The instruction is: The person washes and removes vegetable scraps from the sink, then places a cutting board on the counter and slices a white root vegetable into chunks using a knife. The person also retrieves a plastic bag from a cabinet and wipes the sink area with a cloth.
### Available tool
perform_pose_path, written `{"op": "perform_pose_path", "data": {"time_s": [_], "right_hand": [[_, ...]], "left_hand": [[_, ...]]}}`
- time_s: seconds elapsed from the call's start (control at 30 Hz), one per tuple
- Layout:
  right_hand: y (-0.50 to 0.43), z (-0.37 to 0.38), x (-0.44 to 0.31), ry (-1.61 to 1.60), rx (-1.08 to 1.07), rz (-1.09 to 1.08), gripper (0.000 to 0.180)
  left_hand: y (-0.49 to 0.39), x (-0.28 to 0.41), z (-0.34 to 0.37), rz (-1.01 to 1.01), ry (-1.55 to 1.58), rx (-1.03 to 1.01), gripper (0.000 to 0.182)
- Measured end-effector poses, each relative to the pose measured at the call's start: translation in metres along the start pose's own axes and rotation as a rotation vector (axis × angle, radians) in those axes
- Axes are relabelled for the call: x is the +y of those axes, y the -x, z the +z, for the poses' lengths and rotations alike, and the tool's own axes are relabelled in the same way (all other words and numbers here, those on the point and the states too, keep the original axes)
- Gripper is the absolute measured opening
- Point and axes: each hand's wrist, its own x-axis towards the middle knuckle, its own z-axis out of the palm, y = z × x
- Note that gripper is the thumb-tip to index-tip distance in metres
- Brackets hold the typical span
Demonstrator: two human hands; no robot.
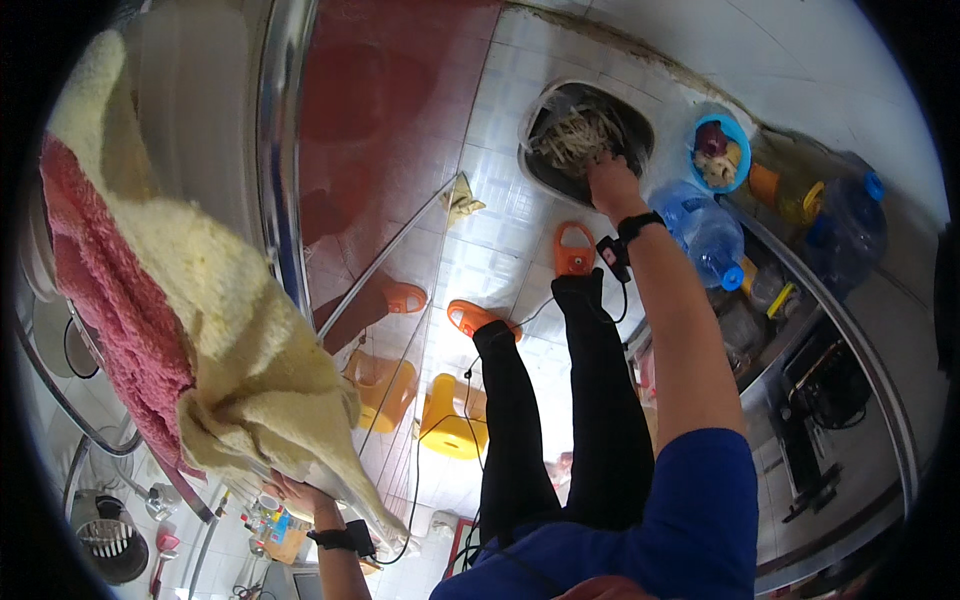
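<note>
My right hand (616, 185) reaches down into a dark waste bin (643, 135) on the tiled floor. A clear plastic bag (551, 101) lines the bin, and pale stringy scraps (574, 137) lie in it, against my fingers. The fingertips are partly hidden, so I cannot tell whether they hold anything. My left hand (298, 496) is at a pale edge under the hanging cream towel (247, 300); what its fingers grip, if anything, cannot be made out. A pink towel (112, 292) hangs beside the cream one.
A blue basket (699, 176) with onion-like produce and a large blue water bottle (705, 232) stand right of the bin. A curved metal rack (840, 322) runs along the right. Glossy red panels (375, 97) line the left. A yellow stool (448, 427) and dangling cables (466, 390) are near my legs.
</note>
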Motion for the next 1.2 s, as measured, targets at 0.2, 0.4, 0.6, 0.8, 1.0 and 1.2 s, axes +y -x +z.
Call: {"op": "perform_pose_path", "data": {"time_s": [0.2, 0.4, 0.6, 0.8, 1.0, 1.2], "right_hand": [[0.002, -0.009, -0.001, 0.088, 0.094, -0.114, 0.046], [0.047, -0.056, -0.020, -0.257, 0.368, -0.048, 0.071], [0.168, -0.117, -0.044, -1.001, 0.496, -0.101, 0.096], [0.320, -0.198, -0.122, -1.418, 0.358, -0.326, 0.096], [0.403, -0.259, -0.217, -1.265, 0.398, -0.619, 0.095], [0.467, -0.296, -0.306, -1.200, 0.300, -0.736, 0.083]], "left_hand": [[0.004, 0.035, -0.002, 0.112, -0.040, -0.047, 0.051], [0.007, 0.061, 0.004, -0.055, 0.397, -0.089, 0.043], [0.009, 0.071, 0.014, -0.098, 0.507, -0.101, 0.036], [0.014, 0.088, 0.012, -0.086, 0.436, -0.063, 0.040], [0.016, 0.109, -0.001, -0.048, 0.326, -0.058, 0.041], [0.016, 0.119, -0.019, -0.068, 0.449, -0.117, 0.044]]}}
